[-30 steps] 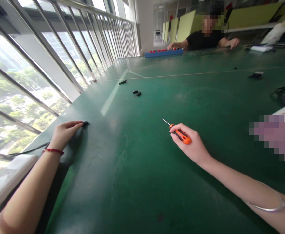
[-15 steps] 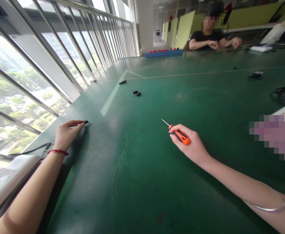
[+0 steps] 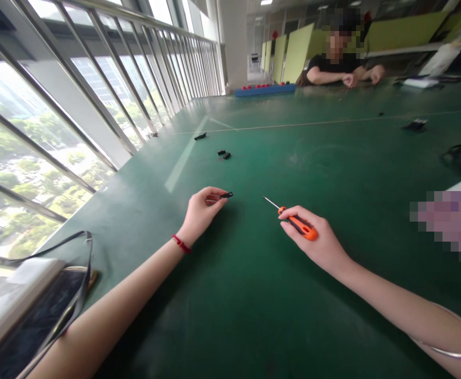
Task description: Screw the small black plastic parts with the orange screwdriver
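Note:
Between the thumb and fingers of my left hand (image 3: 203,209) is a small black part (image 3: 227,195), too small to name more exactly. It is over the middle of the green table (image 3: 222,295). My right hand (image 3: 313,234) grips a screwdriver (image 3: 302,227) by its orange and black handle. The thin metal shaft points up and left, its tip a short way right of the black part and apart from it. Farther back lie a pair of small black pieces (image 3: 226,155) and another black piece (image 3: 200,136).
A blue rack with red pieces (image 3: 265,90) stands at the far edge, near a seated person (image 3: 335,68). Metal railings (image 3: 108,63) run along the left. A white box (image 3: 21,292), a dark cable (image 3: 87,258) and a dark flat panel lie at lower left.
My left hand has lifted the small black part from the table's left side and carried it right, toward the screwdriver. My right hand keeps its hold. The person opposite drew a hand from the blue rack.

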Tool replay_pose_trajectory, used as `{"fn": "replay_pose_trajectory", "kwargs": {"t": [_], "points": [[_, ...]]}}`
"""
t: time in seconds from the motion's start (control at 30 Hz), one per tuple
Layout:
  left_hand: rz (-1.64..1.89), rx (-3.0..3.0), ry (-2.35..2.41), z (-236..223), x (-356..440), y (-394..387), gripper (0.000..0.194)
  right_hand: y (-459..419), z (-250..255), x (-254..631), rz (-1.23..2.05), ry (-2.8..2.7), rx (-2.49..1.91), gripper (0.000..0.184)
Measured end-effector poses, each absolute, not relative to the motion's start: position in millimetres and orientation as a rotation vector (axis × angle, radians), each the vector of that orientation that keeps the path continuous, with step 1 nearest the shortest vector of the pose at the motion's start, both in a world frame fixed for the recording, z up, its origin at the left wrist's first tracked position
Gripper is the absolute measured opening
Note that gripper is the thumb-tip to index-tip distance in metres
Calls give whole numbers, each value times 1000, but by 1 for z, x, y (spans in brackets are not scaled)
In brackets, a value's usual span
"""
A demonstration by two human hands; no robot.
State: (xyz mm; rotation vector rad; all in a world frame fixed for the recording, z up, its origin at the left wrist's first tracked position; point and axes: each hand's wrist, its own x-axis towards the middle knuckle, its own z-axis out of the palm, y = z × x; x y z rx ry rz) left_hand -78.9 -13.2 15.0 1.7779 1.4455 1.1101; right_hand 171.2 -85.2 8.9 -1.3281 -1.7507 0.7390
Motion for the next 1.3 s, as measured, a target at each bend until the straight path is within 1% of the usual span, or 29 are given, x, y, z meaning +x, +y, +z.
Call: {"fn": "replay_pose_trajectory", "kwargs": {"t": [0.1,0.23,0.33,0.47,0.6,0.67,0.77,0.87,1.1,1.3], "points": [[1069,1888,1320,14,-46,6,18,-86,9,172,779,-1762,-1331,21],[1092,1980,1304,7,-18,37,18,-85,10,171,770,-1767,-1298,23],[1076,2032,1360,1,-9,49,17,-85,10,171,767,-1749,-1285,22],[993,2179,1262,-1,-7,46,18,-85,9,172,767,-1627,-1306,21],[939,2207,1263,1,-7,42,18,-72,10,176,585,-1451,-1307,18],[926,2212,1263,2,-7,42,18,-56,11,178,502,-1447,-1267,17],[918,2222,1255,2,-6,42,19,-26,13,177,335,-1592,-1182,11],[909,2229,1255,3,-6,42,19,-3,12,177,209,-1549,-1136,1],[864,2382,1187,2,-5,40,18,-13,8,181,147,-1532,-1068,9],[866,2390,1168,2,-4,38,19,-25,8,179,61,-1652,-1071,10]]}}
